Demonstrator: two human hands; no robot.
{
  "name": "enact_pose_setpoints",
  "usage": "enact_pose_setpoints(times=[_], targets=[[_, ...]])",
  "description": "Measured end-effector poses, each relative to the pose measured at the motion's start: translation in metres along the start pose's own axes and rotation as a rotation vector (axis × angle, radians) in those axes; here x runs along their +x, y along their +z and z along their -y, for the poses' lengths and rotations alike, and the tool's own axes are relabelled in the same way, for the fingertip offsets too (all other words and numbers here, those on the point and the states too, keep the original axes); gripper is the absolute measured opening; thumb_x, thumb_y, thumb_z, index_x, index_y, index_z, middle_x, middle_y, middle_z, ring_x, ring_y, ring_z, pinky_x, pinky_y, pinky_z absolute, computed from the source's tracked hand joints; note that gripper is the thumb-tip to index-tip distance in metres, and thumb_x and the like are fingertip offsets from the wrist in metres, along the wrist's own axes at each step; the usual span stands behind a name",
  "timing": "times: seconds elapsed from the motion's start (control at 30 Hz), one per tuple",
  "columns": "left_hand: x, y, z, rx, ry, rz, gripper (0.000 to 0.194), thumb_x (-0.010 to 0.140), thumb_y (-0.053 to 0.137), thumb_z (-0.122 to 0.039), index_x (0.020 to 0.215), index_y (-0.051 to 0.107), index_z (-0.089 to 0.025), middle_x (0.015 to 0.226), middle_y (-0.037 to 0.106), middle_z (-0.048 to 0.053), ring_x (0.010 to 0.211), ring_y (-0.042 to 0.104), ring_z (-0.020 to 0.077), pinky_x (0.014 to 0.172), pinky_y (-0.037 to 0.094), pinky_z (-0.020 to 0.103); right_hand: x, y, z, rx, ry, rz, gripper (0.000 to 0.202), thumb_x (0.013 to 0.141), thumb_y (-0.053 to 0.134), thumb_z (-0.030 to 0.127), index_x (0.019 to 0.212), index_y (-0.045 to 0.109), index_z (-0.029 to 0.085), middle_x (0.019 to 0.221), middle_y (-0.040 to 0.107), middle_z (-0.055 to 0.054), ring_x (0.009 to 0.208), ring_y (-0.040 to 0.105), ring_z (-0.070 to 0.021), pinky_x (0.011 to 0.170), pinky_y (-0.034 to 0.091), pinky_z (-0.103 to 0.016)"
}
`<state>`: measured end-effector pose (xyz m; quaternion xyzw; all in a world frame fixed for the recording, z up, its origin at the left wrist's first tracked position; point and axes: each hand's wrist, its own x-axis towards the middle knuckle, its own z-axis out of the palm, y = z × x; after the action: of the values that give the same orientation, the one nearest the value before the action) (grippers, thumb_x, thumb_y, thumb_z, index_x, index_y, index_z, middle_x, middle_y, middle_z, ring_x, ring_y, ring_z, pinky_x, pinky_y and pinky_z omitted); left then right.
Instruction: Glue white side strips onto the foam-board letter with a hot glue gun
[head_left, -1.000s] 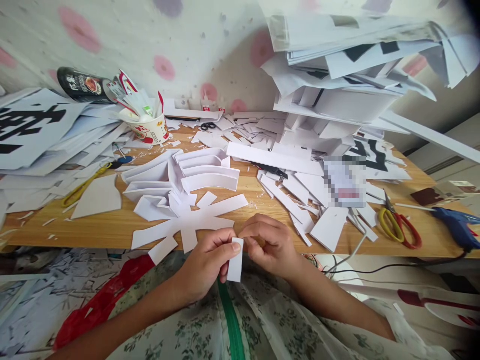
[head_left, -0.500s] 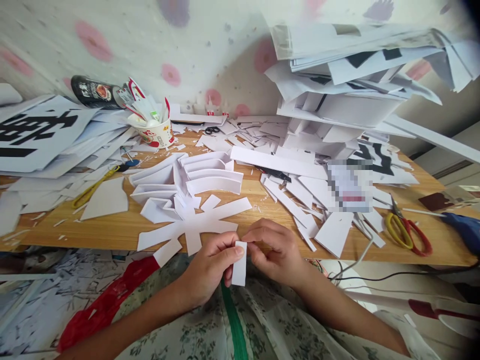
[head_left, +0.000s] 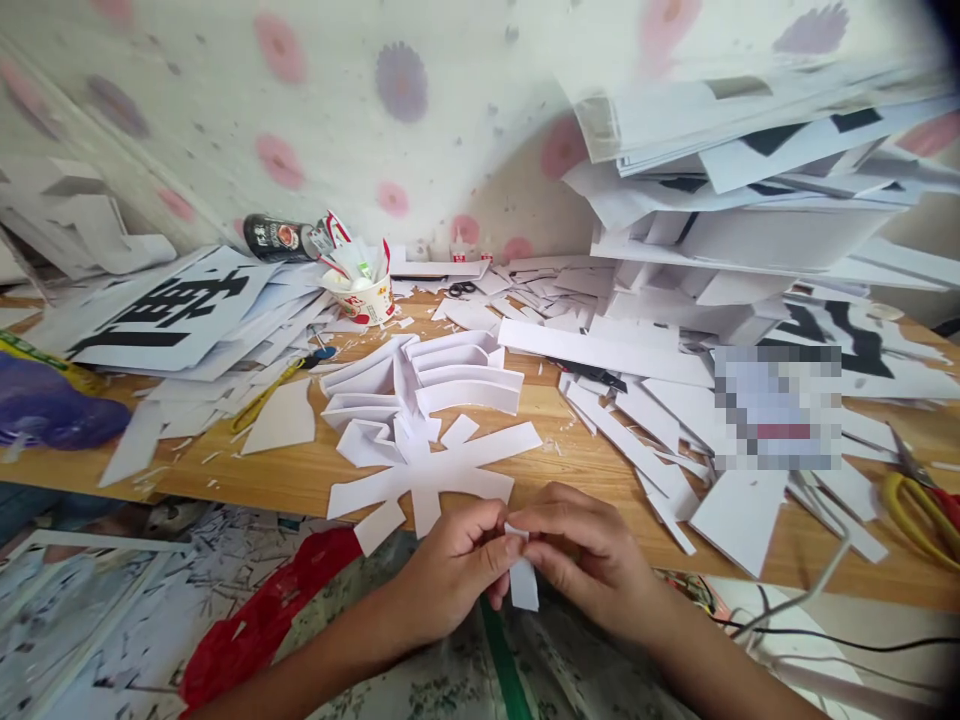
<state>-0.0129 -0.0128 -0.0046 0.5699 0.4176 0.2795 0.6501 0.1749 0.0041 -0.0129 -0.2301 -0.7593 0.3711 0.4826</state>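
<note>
A short white strip (head_left: pixel 524 590), apparently card or foam board, is held over my lap at the table's front edge. My left hand (head_left: pixel 457 565) is closed on it, thumb across its face. My right hand (head_left: pixel 600 560) pinches the strip's upper end between thumb and forefinger; the fingertips partly hide it. Just beyond my hands lies a flat white cut-out shape (head_left: pixel 431 482) with several arms. Upright white strips (head_left: pixel 469 392) stand on its far part, forming thin walls. A small white piece (head_left: pixel 379 524) lies at the table edge, left of my hands.
White offcuts (head_left: pixel 630 450) litter the wooden table (head_left: pixel 247 475). Yellow-handled scissors (head_left: pixel 911 510) lie at right, a yellow cutter (head_left: pixel 266 395) at left. A paper cup (head_left: pixel 364 300) holds tools. Stacked sheets and white shapes (head_left: pixel 750 240) rise at back right. A red bag (head_left: pixel 270 610) hangs below.
My right hand has closed in on the strip and now pinches its top end, and the strip tilts. The view has swung left, so things appear further right.
</note>
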Motion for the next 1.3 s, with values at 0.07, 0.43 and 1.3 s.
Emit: enact_pose_setpoints(times=[0.07,0.43,1.3], targets=[[0.001,0.001,0.001,0.007,-0.003,-0.001,0.047,0.088,0.050,-0.062,0.077,0.049,-0.017,0.056,0.048,-0.004,0.049,0.045,0.0098,0.050,0.033,0.021,0.000,0.001,0.000,0.006,0.012,-0.020,0.024,0.089,0.062,0.015,0.111,0.068,0.024,0.082,0.067,-0.004,0.073,0.062,-0.0142,0.064,0.049,-0.025],[-0.005,-0.012,-0.008,0.071,0.042,-0.093,0.044,0.081,0.060,-0.058,0.068,0.051,-0.017,0.050,0.049,-0.003,0.044,0.042,0.0095,0.047,0.031,0.021,0.012,0.000,0.011,0.119,0.208,0.130,0.024,0.088,0.067,0.025,0.112,0.070,0.024,0.083,0.066,-0.002,0.070,0.059,-0.0125,0.065,0.048,-0.024],[-0.012,-0.123,-0.010,1.313,0.564,-0.762,0.026,0.092,0.049,-0.019,0.109,0.068,-0.020,0.117,0.069,0.007,0.117,0.054,0.0288,0.104,0.036,0.050,0.125,0.055,-0.064,-0.648,0.256,0.074,0.013,0.081,0.062,0.011,0.074,0.070,0.018,0.065,0.068,-0.001,0.056,0.055,-0.0139,0.056,0.037,-0.025]])
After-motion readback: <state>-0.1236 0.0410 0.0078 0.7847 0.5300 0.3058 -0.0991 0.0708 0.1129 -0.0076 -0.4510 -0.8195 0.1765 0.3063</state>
